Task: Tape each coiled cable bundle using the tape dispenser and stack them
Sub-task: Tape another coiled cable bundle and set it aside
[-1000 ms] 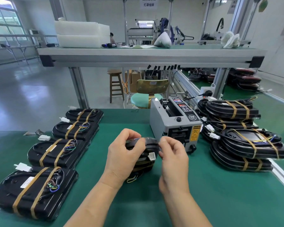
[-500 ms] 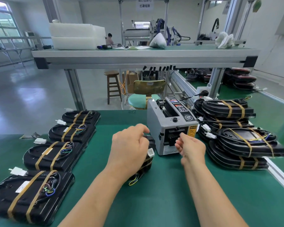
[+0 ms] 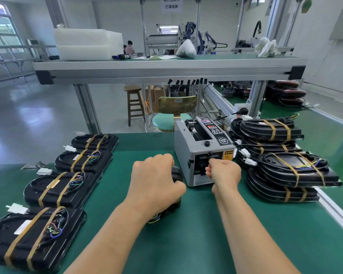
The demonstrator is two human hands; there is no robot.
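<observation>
Hanging sign [image 3: 171, 5], top centre of frame: "灯罩组装"; the line above it is cut off by the frame edge.
Tape dispenser [image 3: 183, 147], centre right: yellow label [image 3: 228, 154] on the front face reads "CAUTION" beside a warning triangle. Round black badge [image 3: 223, 140] on top reads "SEMI". Print on the control panel [image 3: 212, 126] is too small to read.

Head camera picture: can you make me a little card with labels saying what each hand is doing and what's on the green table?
left hand: grips a black cable bundle down on the table
right hand: fingertips pinched at the front slot of the tape dispenser; any tape is too small to see
left side: row of four taped bundles
right side: stack of taped bundles
table top: green mat
</observation>
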